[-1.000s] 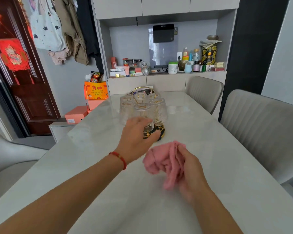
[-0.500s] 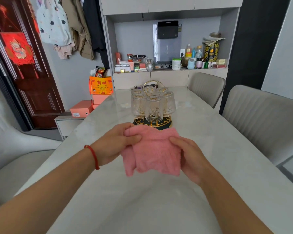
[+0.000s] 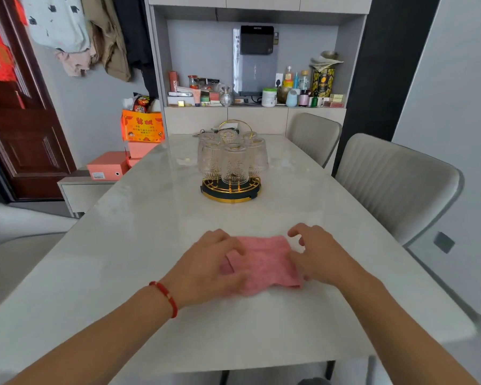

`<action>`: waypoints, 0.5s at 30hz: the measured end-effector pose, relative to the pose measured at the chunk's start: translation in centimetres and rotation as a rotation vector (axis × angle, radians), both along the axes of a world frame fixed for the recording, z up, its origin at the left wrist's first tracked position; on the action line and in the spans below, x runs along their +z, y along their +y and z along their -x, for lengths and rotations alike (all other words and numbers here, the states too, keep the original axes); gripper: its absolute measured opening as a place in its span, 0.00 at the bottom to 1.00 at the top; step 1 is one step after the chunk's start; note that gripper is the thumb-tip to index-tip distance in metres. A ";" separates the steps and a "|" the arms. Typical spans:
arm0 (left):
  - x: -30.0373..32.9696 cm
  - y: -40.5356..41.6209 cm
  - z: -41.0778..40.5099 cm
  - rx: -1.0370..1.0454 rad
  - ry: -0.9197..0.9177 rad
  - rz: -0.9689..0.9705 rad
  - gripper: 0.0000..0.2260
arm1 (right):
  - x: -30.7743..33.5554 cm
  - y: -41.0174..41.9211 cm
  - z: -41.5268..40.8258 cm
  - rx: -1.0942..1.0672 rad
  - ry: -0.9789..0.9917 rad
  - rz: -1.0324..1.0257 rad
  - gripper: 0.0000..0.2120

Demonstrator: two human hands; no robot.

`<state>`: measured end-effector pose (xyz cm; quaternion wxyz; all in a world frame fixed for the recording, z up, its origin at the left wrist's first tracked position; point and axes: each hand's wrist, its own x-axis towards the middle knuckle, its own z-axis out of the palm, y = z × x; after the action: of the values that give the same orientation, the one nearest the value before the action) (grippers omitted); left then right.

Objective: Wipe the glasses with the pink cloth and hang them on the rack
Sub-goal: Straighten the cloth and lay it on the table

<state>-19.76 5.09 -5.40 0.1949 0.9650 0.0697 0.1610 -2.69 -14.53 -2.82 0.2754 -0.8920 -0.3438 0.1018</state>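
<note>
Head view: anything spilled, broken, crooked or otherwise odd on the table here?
Nothing stands out. The glasses hang upside down on the rack, which stands level on the table. The pink cloth lies flat between the left hand and right hand. No spill or breakage is visible.

The cloth (image 3: pixel 264 262) lies on the table (image 3: pixel 156 234) near its front edge, between the two hands — the left hand (image 3: pixel 206 270) on its left edge, the right hand (image 3: pixel 321 254) at its right edge. Behind the cloth, well apart and toward the table's far end, stands the rack (image 3: pixel 231 190) with the glasses (image 3: pixel 233 159) hung upside down on it. Two chairs (image 3: pixel 395 187) stand along the table's right side, one behind the other. Beyond the table's far end is a shelf (image 3: pixel 256 105) crowded with bottles and boxes — to the table's left, boxes (image 3: pixel 109 168) sit on a low cabinet.
</note>
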 end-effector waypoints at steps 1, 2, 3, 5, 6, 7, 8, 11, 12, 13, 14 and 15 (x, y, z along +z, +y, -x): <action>-0.5 -0.6 0.2 -0.083 0.016 -0.048 0.22 | 0.1 -0.7 0.2 0.114 0.011 -0.008 0.20; -0.9 -0.9 0.2 -0.143 0.008 -0.115 0.21 | 0.2 -1.3 0.5 0.233 0.010 0.025 0.21; -1.4 -0.9 0.1 -0.187 -0.003 -0.164 0.19 | 0.1 -1.9 0.9 0.338 -0.008 0.074 0.22; -1.7 -0.8 -0.1 -0.228 -0.004 -0.235 0.15 | -0.8 -2.6 1.0 0.438 -0.059 0.103 0.21; -1.6 -0.7 -0.3 -0.224 -0.011 -0.265 0.14 | -1.2 -2.7 0.8 0.438 -0.079 0.057 0.19; -1.4 -0.7 -0.5 -0.214 -0.015 -0.275 0.14 | -1.6 -2.9 0.6 0.432 -0.113 -0.005 0.16; -1.0 -0.8 -0.6 -0.190 -0.006 -0.259 0.15 | -1.9 -2.9 0.2 0.426 -0.165 -0.052 0.13; 0.2 -0.6 -0.8 -0.113 0.060 -0.133 0.13 | -1.5 -2.7 -0.1 0.417 -0.280 -0.099 0.07; 0.6 -0.6 -0.8 -0.085 0.059 -0.093 0.11 | -1.2 -2.4 -0.2 0.412 -0.286 -0.094 0.06; 1.0 -0.5 -0.9 -0.051 0.031 -0.047 0.09 | -0.8 -2.1 -0.1 0.405 -0.275 -0.095 0.06; 1.5 -0.4 -1.0 -0.022 -0.001 0.018 0.09 | -0.2 -1.8 -0.1 0.388 -0.240 -0.105 0.06; 2.0 -0.2 -1.2 0.006 -0.022 0.093 0.10 | 0.4 -1.4 -0.2 0.373 -0.181 -0.138 0.07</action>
<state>-18.54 4.87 -3.40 0.2398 0.9529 0.0779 0.1687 -2.54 -15.90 -2.42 0.2803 -0.7973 -0.5325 0.0465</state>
